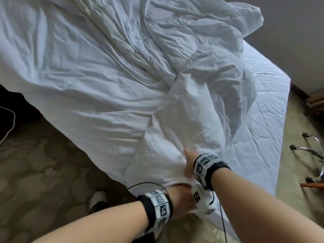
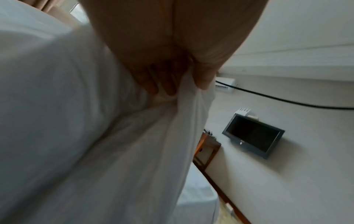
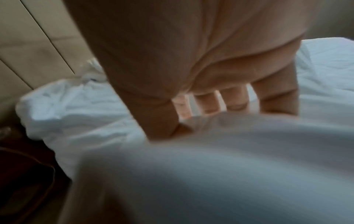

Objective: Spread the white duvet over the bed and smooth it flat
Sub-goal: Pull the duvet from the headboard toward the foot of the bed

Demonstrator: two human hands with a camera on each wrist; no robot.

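Note:
The white duvet [image 1: 105,76] lies crumpled over the bed, bunched in a ridge towards the far right. Its near corner hangs over the bed's foot. My left hand [image 1: 182,195] grips that corner's edge from below; in the left wrist view its fingers [image 2: 168,86] curl into the fabric [image 2: 76,136]. Just above, my right hand [image 1: 188,165] holds a fold of the duvet [image 3: 210,174], thumb [image 3: 168,125] on the near side and fingers sunk behind the fold. The bare white sheet [image 1: 263,128] shows on the bed's right side.
Patterned carpet [image 1: 43,163] surrounds the bed. A chair's metal legs [image 1: 308,151] stand on the floor at the right, with wooden furniture [image 1: 315,100] by the wall. A dark TV [image 2: 252,136] hangs on the wall. My slippered foot [image 1: 98,199] is by the bed corner.

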